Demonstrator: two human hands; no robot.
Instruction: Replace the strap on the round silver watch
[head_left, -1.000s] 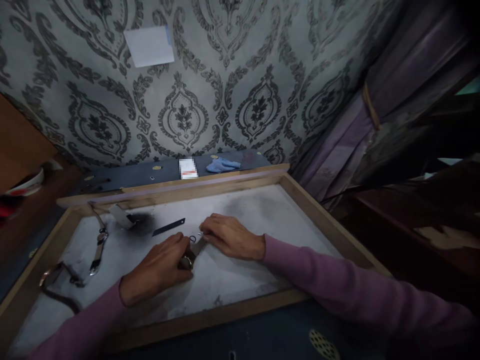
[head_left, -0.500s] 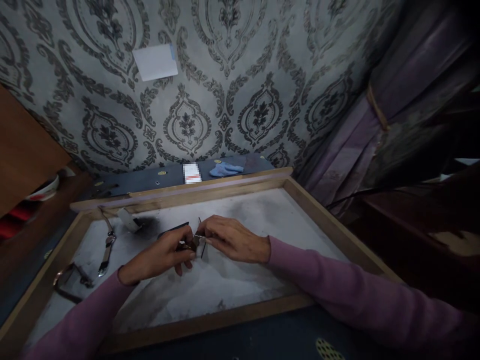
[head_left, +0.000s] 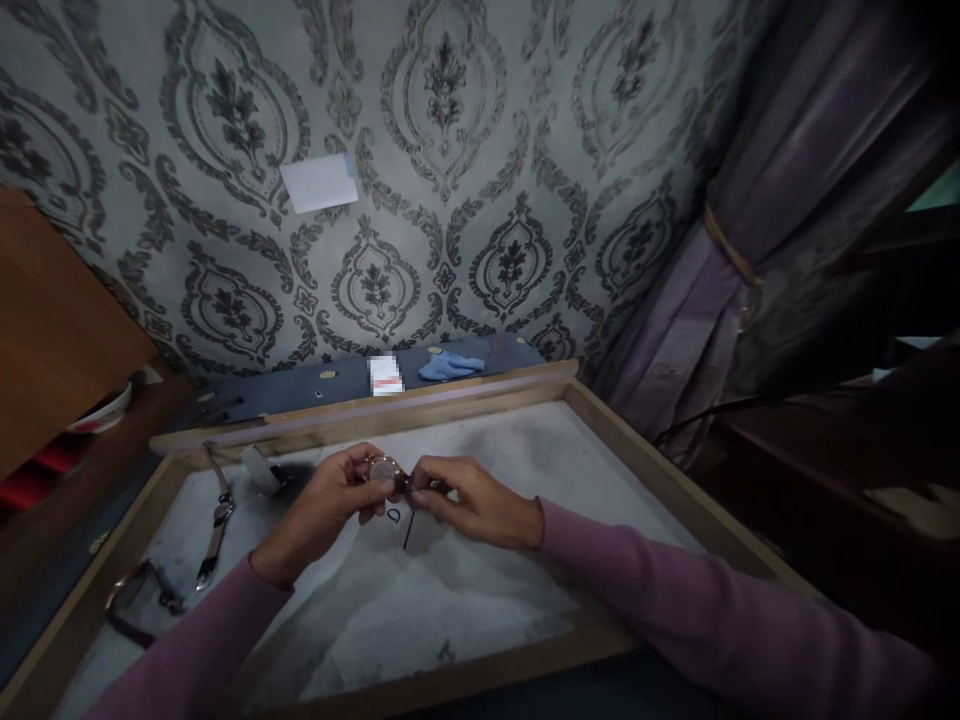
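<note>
A wristwatch [head_left: 382,468] with a round pale dial is gripped by my left hand [head_left: 334,497], its thumb along the lower edge of the case. My right hand [head_left: 469,500] pinches a dark strap piece [head_left: 404,483] at the right side of the watch; the fingers partly hide it. Beneath them, a thin dark rod [head_left: 409,530] and a small dark loop [head_left: 394,516] show against the white tray floor. To the left lie a watch with a dark strap [head_left: 221,512] and a brown looped strap [head_left: 124,590].
A wooden-framed tray [head_left: 375,410] surrounds the work. In its back left stands a white curved object [head_left: 259,468]. Beyond the frame are a blue cloth [head_left: 451,366] and a blurred white packet [head_left: 386,376]. A purple curtain [head_left: 675,350] hangs at right.
The watch is now turned with its dial in view. My right fingers have moved from a thin shiny piece to the dark strap piece. The camera view has tilted up slightly.
</note>
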